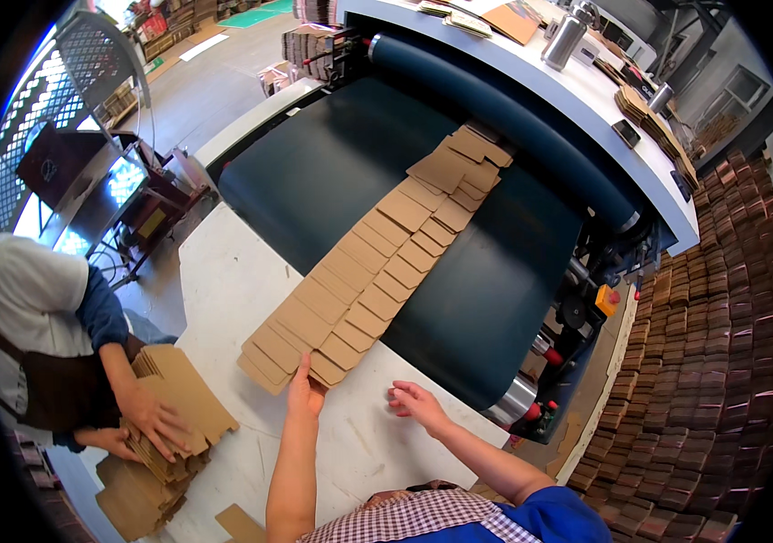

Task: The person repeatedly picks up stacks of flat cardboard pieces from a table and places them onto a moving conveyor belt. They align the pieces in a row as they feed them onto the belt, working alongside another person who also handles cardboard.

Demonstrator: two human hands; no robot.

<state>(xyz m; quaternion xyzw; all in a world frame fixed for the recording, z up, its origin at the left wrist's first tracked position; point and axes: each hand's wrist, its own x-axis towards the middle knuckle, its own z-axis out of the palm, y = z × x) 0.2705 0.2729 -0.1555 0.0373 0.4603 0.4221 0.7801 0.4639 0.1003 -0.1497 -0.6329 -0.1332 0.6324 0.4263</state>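
Cards (376, 255) — spread in overlapping row, belt (314, 172) to bench (224, 262) | left hand (305, 395): grip holding near end; right hand (417, 404): empty, half-open | stack (189, 380) at left — unspread

Both your hands reach forward, the left extended, the right half-curled.
Your left forearm (292, 471), bare, rises from 6 o'clock nearly straight toward 12, with the left hand (306, 393) at 7 o'clock, one digit stretched upward and the others bent in to its right. Your right forearm (488, 458), also bare, slants from 5 o'clock toward 10; the right hand (417, 404) sits just short of 6, its fingers (401, 399) loosely bent and slightly spread.
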